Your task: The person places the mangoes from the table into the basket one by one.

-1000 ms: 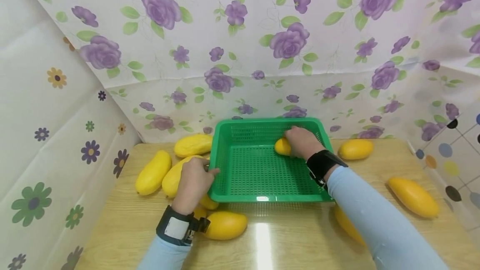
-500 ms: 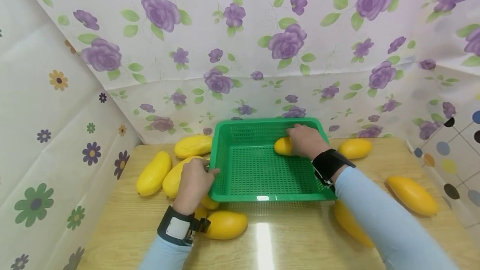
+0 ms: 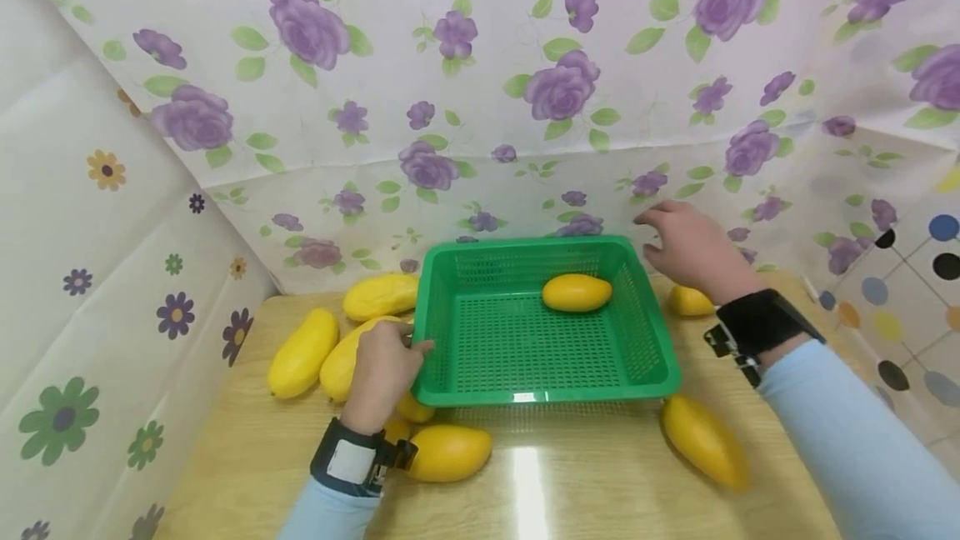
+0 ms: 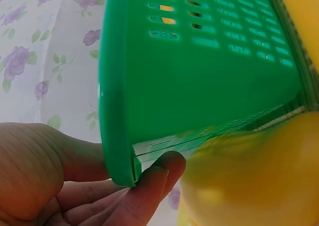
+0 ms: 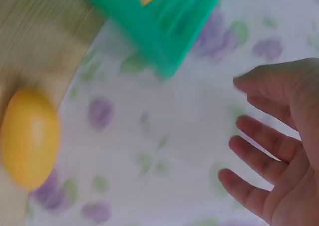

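Observation:
A green plastic basket (image 3: 543, 395) with slotted walls stands in the middle of the table, and one mango (image 3: 577, 293) lies in its back right part. My left hand (image 3: 386, 369) pinches the basket's left rim between thumb and fingers; the left wrist view shows the rim (image 4: 113, 111) between them. Past the basket's right back corner, my right hand (image 3: 693, 248) is raised with nothing in it, its fingers (image 5: 259, 158) spread and relaxed. Below that hand a mango (image 3: 690, 301) on the table is partly covered by it.
Several yellow mangoes (image 3: 303, 354) lie left of the basket, some behind my left hand. One mango (image 3: 450, 453) lies in front of the basket, another (image 3: 705, 442) at its front right. Flowered cloth (image 3: 480, 107) hangs behind the wooden table (image 3: 592, 482).
My right hand has let go of the mango inside the basket and moved out to the right, over the rim. The left hand stays on the left rim.

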`<move>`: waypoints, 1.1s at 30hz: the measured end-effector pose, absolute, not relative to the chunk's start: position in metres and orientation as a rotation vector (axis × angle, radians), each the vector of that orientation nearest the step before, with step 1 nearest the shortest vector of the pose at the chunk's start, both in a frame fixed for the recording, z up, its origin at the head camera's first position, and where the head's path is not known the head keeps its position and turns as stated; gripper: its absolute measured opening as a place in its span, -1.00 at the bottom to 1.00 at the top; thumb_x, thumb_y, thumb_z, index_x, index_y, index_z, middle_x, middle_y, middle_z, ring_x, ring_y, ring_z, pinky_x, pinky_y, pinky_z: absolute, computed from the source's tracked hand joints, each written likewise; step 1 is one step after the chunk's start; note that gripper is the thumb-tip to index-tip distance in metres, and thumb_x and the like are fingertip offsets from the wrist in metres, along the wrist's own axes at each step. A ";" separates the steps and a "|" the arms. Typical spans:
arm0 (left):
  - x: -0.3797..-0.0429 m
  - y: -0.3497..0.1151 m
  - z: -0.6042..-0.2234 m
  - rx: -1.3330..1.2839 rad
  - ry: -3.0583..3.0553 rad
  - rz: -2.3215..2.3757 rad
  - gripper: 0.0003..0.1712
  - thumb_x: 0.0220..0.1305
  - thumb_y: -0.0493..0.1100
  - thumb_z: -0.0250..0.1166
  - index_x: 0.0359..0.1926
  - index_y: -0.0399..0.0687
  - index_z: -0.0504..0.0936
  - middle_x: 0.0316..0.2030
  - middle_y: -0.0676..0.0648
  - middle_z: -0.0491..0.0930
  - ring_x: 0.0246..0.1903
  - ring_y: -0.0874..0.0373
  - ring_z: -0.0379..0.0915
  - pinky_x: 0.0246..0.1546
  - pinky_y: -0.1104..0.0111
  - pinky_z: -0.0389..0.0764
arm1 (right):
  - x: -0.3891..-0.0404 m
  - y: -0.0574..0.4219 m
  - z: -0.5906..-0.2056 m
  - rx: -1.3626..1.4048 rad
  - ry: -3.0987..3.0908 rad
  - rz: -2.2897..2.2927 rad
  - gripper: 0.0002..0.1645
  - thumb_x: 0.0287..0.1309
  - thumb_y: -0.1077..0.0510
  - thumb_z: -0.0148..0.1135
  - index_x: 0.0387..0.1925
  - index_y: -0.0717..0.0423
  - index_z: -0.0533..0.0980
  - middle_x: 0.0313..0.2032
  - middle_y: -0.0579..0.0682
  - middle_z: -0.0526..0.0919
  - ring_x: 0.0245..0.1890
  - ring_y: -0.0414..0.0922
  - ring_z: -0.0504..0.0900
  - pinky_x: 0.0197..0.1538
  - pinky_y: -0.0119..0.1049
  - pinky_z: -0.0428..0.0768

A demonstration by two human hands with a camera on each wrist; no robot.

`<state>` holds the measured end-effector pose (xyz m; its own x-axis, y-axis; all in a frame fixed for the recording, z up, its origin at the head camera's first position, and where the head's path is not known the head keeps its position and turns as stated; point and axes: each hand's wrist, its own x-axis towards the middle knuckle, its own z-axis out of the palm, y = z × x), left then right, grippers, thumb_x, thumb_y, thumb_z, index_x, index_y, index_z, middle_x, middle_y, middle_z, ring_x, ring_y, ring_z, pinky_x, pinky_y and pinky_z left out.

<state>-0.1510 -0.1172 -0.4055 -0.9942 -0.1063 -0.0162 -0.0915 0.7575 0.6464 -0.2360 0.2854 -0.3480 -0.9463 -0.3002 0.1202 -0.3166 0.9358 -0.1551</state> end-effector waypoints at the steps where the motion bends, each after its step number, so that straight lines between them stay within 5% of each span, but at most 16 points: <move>1: -0.151 -0.117 -0.406 0.163 -2.924 -1.072 -0.70 0.07 -0.14 0.40 -0.19 -0.22 0.70 -0.35 -0.13 0.70 -0.46 0.15 0.60 -0.55 0.41 0.55 | -0.235 0.296 -0.349 0.461 -2.989 0.264 -0.46 0.06 0.20 0.23 0.13 0.20 0.43 0.16 0.27 0.40 0.16 0.25 0.33 0.12 0.18 0.39; 9: -0.150 -0.119 -0.406 0.154 -2.925 -1.033 -0.68 0.08 -0.12 0.40 -0.18 -0.24 0.69 -0.39 -0.13 0.69 -0.50 0.17 0.57 -0.58 0.42 0.52 | -0.235 0.360 -0.389 0.277 -3.195 0.322 -0.11 -0.17 0.13 0.38 0.29 0.05 0.29 0.40 0.29 -0.03 0.39 0.35 -0.22 0.10 0.56 -0.11; 18: -0.151 -0.116 -0.406 0.154 -2.934 -1.043 -0.68 0.08 -0.14 0.39 -0.17 -0.26 0.69 -0.42 -0.14 0.69 -0.52 0.18 0.57 -0.60 0.42 0.51 | -0.237 0.381 -0.435 0.272 -3.231 0.328 0.06 -0.27 -0.23 0.47 0.28 0.11 0.30 0.34 0.39 0.07 0.27 0.43 0.04 0.10 0.49 0.11; 26: -0.149 -0.115 -0.407 0.166 -2.923 -1.074 -0.69 0.08 -0.16 0.39 -0.17 -0.26 0.69 -0.36 -0.15 0.71 -0.44 0.15 0.62 -0.54 0.40 0.57 | -0.233 0.375 -0.450 0.272 -3.288 0.361 0.05 -0.20 -0.04 0.45 0.35 0.09 0.21 0.39 0.34 -0.01 0.32 0.43 -0.06 0.12 0.50 0.03; 33: -0.149 -0.115 -0.407 0.146 -2.908 -1.042 -0.69 0.07 -0.16 0.40 -0.18 -0.26 0.69 -0.40 -0.15 0.70 -0.48 0.16 0.59 -0.57 0.41 0.54 | -0.233 0.378 -0.457 0.293 -3.323 0.455 0.16 -0.40 0.16 0.51 0.35 0.15 0.18 0.36 0.41 0.01 0.31 0.44 -0.04 0.22 0.40 0.05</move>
